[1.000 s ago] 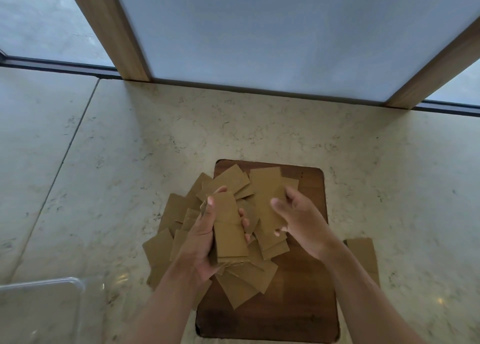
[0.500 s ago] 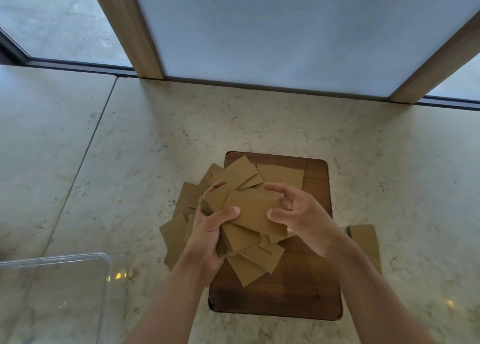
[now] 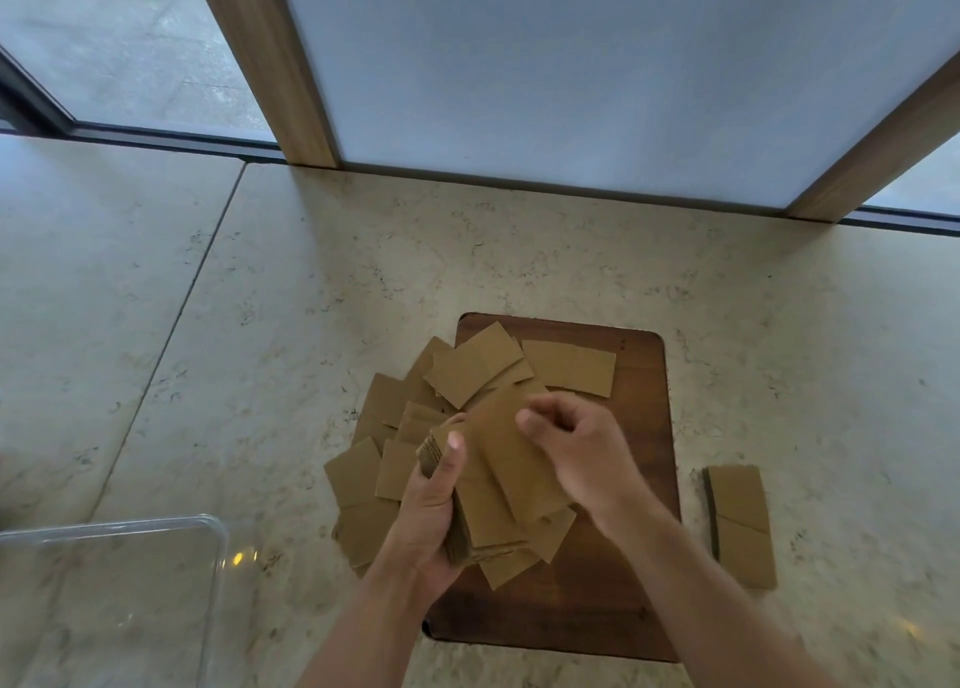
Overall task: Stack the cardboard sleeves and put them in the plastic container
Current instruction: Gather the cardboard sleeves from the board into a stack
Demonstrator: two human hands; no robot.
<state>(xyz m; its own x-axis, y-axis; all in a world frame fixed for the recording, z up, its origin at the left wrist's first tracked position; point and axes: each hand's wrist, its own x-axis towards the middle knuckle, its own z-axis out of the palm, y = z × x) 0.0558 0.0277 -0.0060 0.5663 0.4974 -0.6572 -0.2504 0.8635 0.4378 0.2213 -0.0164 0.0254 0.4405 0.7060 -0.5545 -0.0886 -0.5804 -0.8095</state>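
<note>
My left hand grips a stack of brown cardboard sleeves, thumb pressed on the top. A newly added sleeve lies askew on that stack. My right hand hovers over it, fingers loosely curled, blurred; it seems to touch the top sleeve without gripping it. Several loose sleeves lie scattered over the dark wooden board and onto the counter to its left. The clear plastic container stands at the lower left, only its corner visible.
A small separate pile of sleeves lies on the marble counter right of the board. A frosted panel with wooden posts closes off the far edge of the counter.
My right hand laid a sleeve picked from the pile onto the stack in my left hand and has come off it. The view shifted slightly.
</note>
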